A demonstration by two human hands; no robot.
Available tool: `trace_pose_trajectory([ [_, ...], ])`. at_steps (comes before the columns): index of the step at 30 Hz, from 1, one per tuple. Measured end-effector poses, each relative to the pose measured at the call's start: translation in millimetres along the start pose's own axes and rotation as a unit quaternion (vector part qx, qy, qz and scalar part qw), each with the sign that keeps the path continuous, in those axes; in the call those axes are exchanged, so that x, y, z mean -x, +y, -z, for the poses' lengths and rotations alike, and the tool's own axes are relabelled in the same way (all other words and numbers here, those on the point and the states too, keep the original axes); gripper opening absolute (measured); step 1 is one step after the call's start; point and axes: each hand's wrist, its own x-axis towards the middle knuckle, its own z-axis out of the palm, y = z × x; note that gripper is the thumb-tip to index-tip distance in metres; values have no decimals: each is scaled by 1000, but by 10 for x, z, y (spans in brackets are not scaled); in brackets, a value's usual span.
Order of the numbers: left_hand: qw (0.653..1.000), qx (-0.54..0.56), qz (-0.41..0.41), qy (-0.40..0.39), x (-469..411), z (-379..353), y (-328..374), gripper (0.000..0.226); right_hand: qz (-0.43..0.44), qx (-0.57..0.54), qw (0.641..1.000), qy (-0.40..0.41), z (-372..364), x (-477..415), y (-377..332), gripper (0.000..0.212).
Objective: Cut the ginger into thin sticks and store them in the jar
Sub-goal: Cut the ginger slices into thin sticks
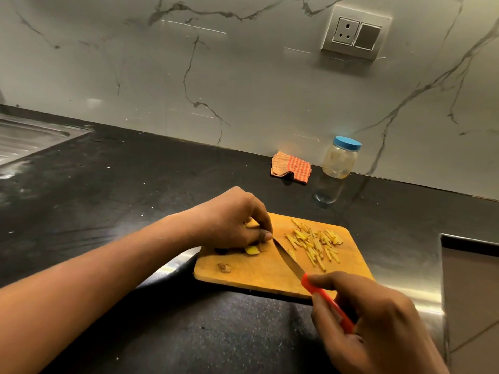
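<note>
Ginger piece, pale yellow and peeled, lies on the rectangular wooden cutting board, pinned under the curled grip of the left hand. The right hand has its grip clamped on the orange-handled steel knife, tip beside the left fingertips. Thin yellow sticks are piled to the right. Step: slicing, mid-task. The next cut likely needs fingertips tucked back. The clear blue-lidded jar stands closed, well apart.

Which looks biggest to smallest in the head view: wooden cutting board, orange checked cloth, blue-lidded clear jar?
Largest: wooden cutting board.
Then blue-lidded clear jar and orange checked cloth, about alike, so unranked.
</note>
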Motion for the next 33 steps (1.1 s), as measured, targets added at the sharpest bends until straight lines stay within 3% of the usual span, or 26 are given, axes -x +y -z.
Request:
trace_pose_trajectory([
  [6, 1000, 1, 4, -14, 16, 74, -34, 19, -9, -7, 1000, 5, -29, 44, 43, 21],
  [11, 998, -26, 11, -64, 50, 145, -46, 40, -24, 3, 1000, -1, 35, 18, 164, 20],
  [16, 997, -47, 16, -64, 62, 154, -57, 50, -35, 0, 999, -5, 76, -41, 217, 20],
  [26, 999, -34, 28, -25, 33, 102, -64, 18, 9, -32, 999, 35, -69, -82, 115, 23],
  [33, 999, -8, 29, -21, 30, 93, -36, 13, 15, -50, 997, 50, -88, -47, 98, 24],
])
